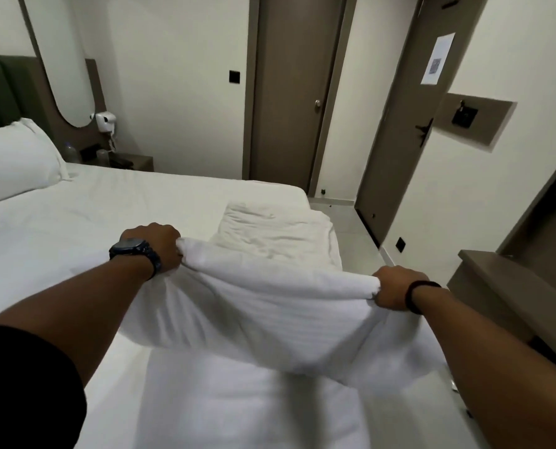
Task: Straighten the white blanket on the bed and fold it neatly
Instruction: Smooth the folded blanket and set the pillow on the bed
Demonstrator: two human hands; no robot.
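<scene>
The white blanket (257,306) has faint stripes and lies over the near right part of the bed (75,228). Its upper edge is lifted off the mattress and stretched between my hands, and the rest sags down toward me. My left hand (160,247), with a dark watch on the wrist, is closed on the left end of that edge. My right hand (396,288), with a dark band on the wrist, grips the right end near the bed's right side. Beyond the lifted edge a crumpled white part (270,228) rests on the mattress.
A white pillow (14,160) lies at the head of the bed, far left, before a green headboard. A nightstand with bottles (117,160) stands behind it. Two brown doors (289,92) are ahead, and a brown shelf (503,280) is at the right beside tiled floor.
</scene>
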